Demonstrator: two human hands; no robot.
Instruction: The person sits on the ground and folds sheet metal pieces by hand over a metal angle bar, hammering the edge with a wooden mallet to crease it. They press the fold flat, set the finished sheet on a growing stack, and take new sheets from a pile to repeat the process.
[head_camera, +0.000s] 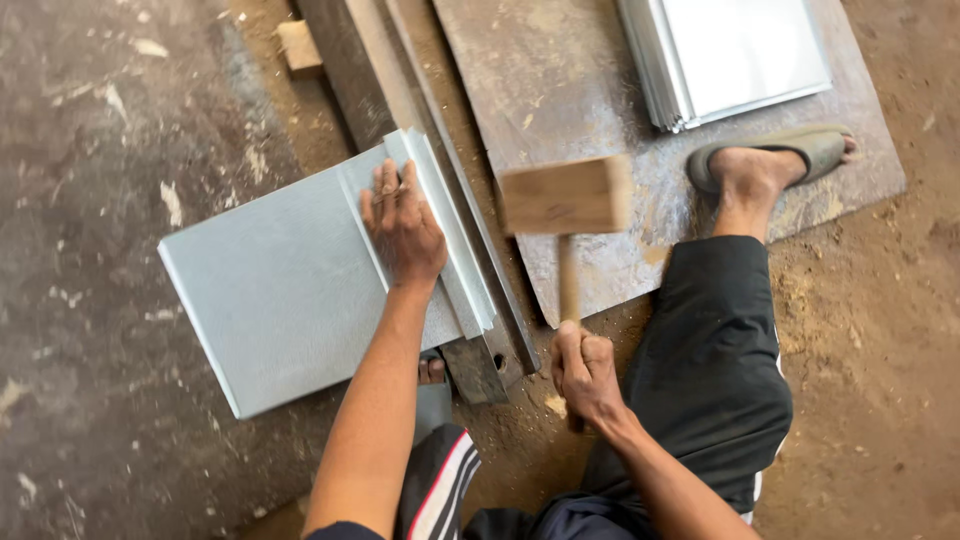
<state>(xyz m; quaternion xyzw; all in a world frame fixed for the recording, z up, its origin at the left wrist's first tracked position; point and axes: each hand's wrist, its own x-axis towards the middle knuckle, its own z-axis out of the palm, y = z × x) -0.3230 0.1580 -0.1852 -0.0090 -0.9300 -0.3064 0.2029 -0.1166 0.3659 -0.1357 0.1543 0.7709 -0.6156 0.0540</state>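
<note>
Gripping a wooden mallet (566, 215) by its handle, the right hand (585, 372) is holding its head up over a rusty plate (590, 90). Left hand (403, 225) is pressing flat on a metal sheet (285, 285), whose folded edge is running along a steel bar (470, 290), away from the person.

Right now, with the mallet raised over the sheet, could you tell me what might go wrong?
The left hand lies flat on the metal sheet, right beside its folded edge; a stray blow from the wooden mallet in the right hand could hit the fingers. The sheet overhangs the steel bar, so it might shift.
</note>
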